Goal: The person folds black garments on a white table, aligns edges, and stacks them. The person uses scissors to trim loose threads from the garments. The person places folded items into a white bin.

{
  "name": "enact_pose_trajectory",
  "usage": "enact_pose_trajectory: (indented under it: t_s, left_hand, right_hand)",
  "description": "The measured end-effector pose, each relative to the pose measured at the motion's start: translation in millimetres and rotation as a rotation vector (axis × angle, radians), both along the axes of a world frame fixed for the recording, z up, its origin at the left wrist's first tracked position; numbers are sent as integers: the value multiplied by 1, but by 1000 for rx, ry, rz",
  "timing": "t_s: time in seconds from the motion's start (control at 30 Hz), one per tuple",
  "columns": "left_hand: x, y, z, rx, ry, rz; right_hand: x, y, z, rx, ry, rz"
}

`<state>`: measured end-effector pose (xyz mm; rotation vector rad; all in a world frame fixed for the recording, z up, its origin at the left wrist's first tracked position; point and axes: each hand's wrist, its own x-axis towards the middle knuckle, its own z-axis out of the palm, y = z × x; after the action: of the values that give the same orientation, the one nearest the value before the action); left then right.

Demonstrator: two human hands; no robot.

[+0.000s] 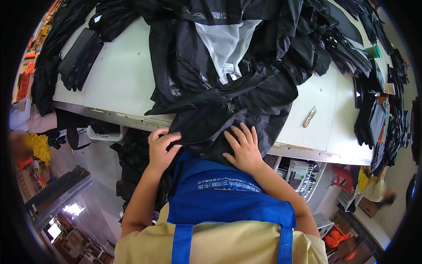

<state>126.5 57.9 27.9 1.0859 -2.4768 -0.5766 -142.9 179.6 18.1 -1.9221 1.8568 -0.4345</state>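
Note:
A black jacket point(189, 70) of slightly shiny fabric lies spread over the table's near edge, with its lower part hanging towards my blue apron point(228, 193). White mesh lining point(226, 46) with a small label shows in its opening. At the near left edge of the fabric, my left hand point(162, 149) has its fingers bent and the edge between thumb and forefinger. My right hand point(244, 149) rests flat on the black cloth to the right, fingers spread.
On the white table point(118, 75) a small pair of thread snips point(310, 116) lies to the right. Folded black garments point(80, 59) sit at left, with more piles point(347, 53) at right. Below the table are a white bin point(105, 132) and a red stool point(342, 177). Other people are at both sides.

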Motion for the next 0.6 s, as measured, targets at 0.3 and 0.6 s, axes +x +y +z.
enact_pose_trajectory:
  t_s: [0.3, 0.6]
  left_hand:
    - [-4, -15, -15, 1744, 991, 902]
    - [-12, -7, 37, 897, 611, 592]
  right_hand:
    - [-8, -2, -12, 64, 101, 0]
    - [10, -4, -24, 32, 297, 24]
